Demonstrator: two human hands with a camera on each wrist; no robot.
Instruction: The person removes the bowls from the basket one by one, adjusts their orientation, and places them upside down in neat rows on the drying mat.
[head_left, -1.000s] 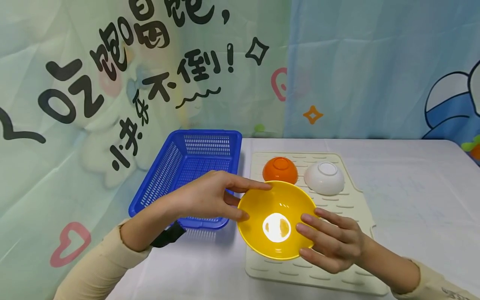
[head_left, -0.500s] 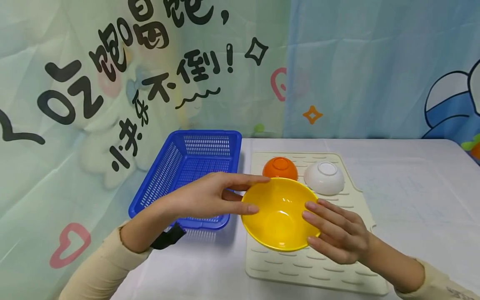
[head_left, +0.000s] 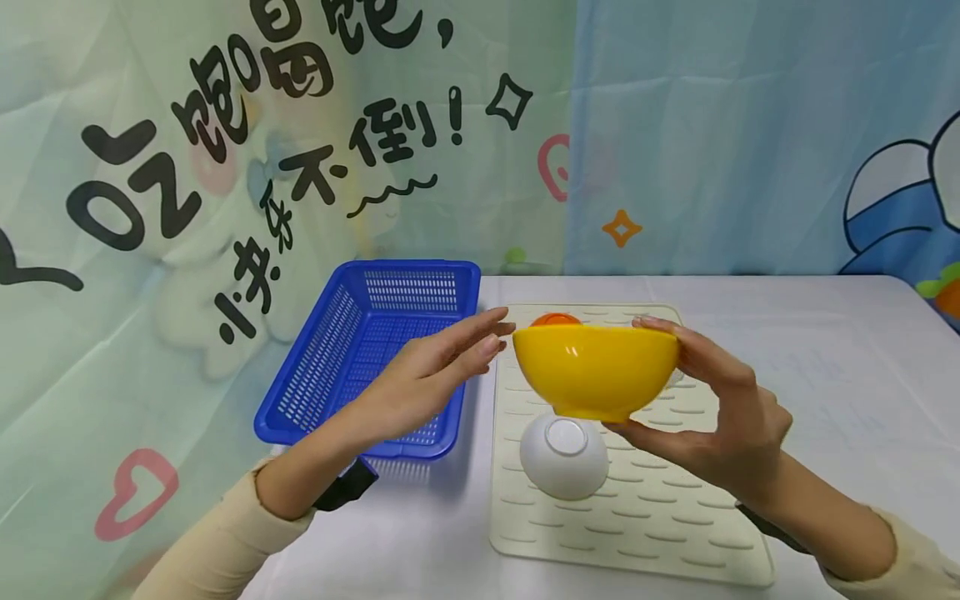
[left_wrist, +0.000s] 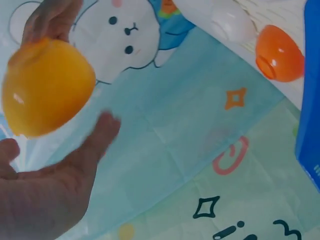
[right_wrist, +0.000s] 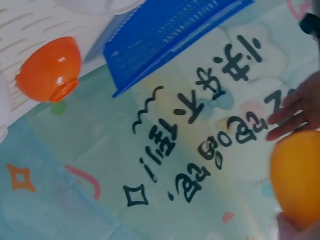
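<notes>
My right hand point(head_left: 731, 408) holds a yellow bowl point(head_left: 596, 371) by its right side, thumb under the base and fingers at the rim. The bowl is upright, raised above the cream mat point(head_left: 630, 533). Close to its left rim is my left hand point(head_left: 420, 375), fingers extended; the left wrist view shows this hand point(left_wrist: 55, 195) apart from the yellow bowl point(left_wrist: 47, 90). Below, a white bowl point(head_left: 562, 462) lies upside down on the mat. An orange bowl point(head_left: 557, 319), also inverted, is mostly hidden behind the yellow one, as is a second white bowl point(head_left: 677, 377).
On the left of the white-covered table point(head_left: 825, 400) stands a blue plastic basket point(head_left: 408, 287) with slotted walls. A printed curtain point(head_left: 450, 208) hangs behind the table.
The yellow bowl has turned from showing its inside to upright, and has risen, uncovering the front white bowl. My left hand has let go of its rim; my right hand now holds it alone.
</notes>
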